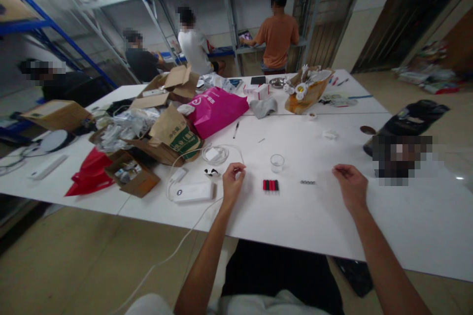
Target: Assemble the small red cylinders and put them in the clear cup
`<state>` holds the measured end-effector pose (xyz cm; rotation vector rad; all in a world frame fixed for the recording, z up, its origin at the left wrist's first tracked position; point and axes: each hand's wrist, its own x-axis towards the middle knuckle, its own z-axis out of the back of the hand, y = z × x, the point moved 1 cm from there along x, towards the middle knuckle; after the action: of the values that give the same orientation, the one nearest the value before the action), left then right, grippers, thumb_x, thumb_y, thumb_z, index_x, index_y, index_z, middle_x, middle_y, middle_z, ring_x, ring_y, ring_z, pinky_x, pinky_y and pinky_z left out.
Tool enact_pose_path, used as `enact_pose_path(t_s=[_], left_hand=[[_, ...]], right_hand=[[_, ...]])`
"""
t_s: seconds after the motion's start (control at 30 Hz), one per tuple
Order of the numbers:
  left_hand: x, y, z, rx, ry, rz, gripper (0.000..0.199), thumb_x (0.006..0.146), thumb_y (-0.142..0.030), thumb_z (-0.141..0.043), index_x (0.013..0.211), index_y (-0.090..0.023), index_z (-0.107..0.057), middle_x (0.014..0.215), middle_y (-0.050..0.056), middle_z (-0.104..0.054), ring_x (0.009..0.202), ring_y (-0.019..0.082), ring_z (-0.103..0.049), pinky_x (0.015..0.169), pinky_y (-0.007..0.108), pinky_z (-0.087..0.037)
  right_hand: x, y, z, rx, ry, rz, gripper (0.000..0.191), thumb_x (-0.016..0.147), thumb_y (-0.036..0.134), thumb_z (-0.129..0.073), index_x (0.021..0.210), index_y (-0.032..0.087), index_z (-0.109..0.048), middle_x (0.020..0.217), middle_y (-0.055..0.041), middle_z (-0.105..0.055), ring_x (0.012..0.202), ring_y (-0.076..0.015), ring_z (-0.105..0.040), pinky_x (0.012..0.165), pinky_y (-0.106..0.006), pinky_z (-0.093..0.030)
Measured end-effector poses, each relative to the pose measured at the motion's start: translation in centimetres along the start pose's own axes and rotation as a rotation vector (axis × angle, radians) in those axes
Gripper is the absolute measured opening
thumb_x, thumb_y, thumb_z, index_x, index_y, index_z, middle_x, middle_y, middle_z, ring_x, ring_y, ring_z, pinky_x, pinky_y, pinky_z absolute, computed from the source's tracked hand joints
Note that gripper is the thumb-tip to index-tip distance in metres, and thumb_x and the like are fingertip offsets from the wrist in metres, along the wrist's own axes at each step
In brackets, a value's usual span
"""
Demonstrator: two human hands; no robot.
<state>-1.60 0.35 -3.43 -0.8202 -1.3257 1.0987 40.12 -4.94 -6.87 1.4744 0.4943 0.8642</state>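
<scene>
My left hand point(233, 179) is over the table beside a white power bank point(194, 192), its fingers curled together; whether anything small is between them is hidden. To the right, my right hand point(351, 186) hovers with fingertips pinched, and I cannot make out anything in them. Between the hands lies a row of red and black screwdriver-like pieces point(271, 185) with thin metal tips. A small clear round cup point(277, 162) stands just behind them. A short row of small dark metal pieces point(308, 182) lies nearer my right hand.
White cables point(215, 154), a pink bag point(218, 110), a brown paper bag point(176, 133) and an open small box point(132, 173) fill the left side of the table point(251, 216). At the right is a black bag point(414, 118). Several people sit at the back.
</scene>
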Motion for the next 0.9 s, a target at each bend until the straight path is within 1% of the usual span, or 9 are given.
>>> enact_pose_path(t_s=[0.17,0.33,0.53,0.67,0.77,0.83,0.9], left_hand=[[0.0,0.3,0.5,-0.029,-0.038,0.028,0.018,0.084,-0.034,-0.075,0.091,-0.020,-0.066,0.093,0.005,-0.070,0.092,0.020,-0.069,0.090,0.036,-0.058],[-0.3,-0.3,0.3,-0.047,-0.017,0.043,0.017,0.089,-0.035,-0.074,0.091,-0.020,-0.066,0.092,0.004,-0.069,0.088,0.019,-0.068,0.083,0.032,-0.058],[-0.5,-1.1,0.0,-0.038,0.025,0.028,0.019,0.093,-0.038,-0.074,0.091,-0.020,-0.067,0.091,0.004,-0.068,0.090,0.019,-0.067,0.083,0.031,-0.056],[-0.7,-1.8,-0.1,-0.003,0.075,0.012,0.022,0.096,-0.042,-0.074,0.095,-0.021,-0.068,0.093,0.004,-0.069,0.090,0.020,-0.067,0.084,0.032,-0.056],[-1.1,-2.4,-0.2,0.030,0.131,-0.007,0.021,0.098,-0.042,-0.074,0.097,-0.021,-0.071,0.094,0.005,-0.071,0.091,0.020,-0.066,0.087,0.034,-0.054],[-1.3,-2.8,-0.3,0.082,0.181,-0.042,0.021,0.099,-0.042,-0.073,0.099,-0.021,-0.072,0.097,0.006,-0.072,0.093,0.021,-0.066,0.090,0.036,-0.054],[-1.5,-3.0,-0.4,0.152,0.238,-0.110,0.021,0.100,-0.042,-0.073,0.103,-0.021,-0.072,0.101,0.006,-0.073,0.096,0.022,-0.066,0.093,0.038,-0.053]], right_hand=[[0.0,-0.1,-0.1,0.009,-0.014,0.004,0.030,0.071,0.038,-0.088,0.093,0.019,-0.078,0.090,-0.0047,-0.078,0.081,-0.0218,-0.071,0.084,-0.042,-0.063],[-0.2,0.2,-0.1,0.024,0.001,-0.007,0.030,0.071,0.038,-0.089,0.092,0.019,-0.079,0.091,-0.0050,-0.078,0.083,-0.0222,-0.072,0.085,-0.042,-0.062],[-0.3,0.6,-0.1,0.044,-0.002,-0.028,0.032,0.072,0.039,-0.089,0.094,0.019,-0.078,0.089,-0.0042,-0.077,0.078,-0.0207,-0.071,0.079,-0.039,-0.062],[-0.3,0.9,-0.3,0.059,-0.005,-0.042,0.033,0.072,0.039,-0.090,0.095,0.019,-0.078,0.088,-0.0036,-0.076,0.077,-0.0194,-0.070,0.077,-0.037,-0.061],[-0.4,1.0,-0.4,0.072,-0.008,-0.052,0.033,0.073,0.039,-0.091,0.095,0.019,-0.077,0.089,-0.0034,-0.076,0.077,-0.0183,-0.069,0.077,-0.035,-0.061],[-0.4,1.1,-0.5,0.085,-0.014,-0.056,0.034,0.074,0.040,-0.092,0.096,0.019,-0.077,0.090,-0.0032,-0.075,0.077,-0.0176,-0.069,0.076,-0.035,-0.061],[-0.4,1.2,-0.6,0.103,-0.023,-0.056,0.036,0.074,0.041,-0.093,0.097,0.019,-0.076,0.090,-0.0030,-0.075,0.079,-0.0176,-0.069,0.076,-0.034,-0.061]])
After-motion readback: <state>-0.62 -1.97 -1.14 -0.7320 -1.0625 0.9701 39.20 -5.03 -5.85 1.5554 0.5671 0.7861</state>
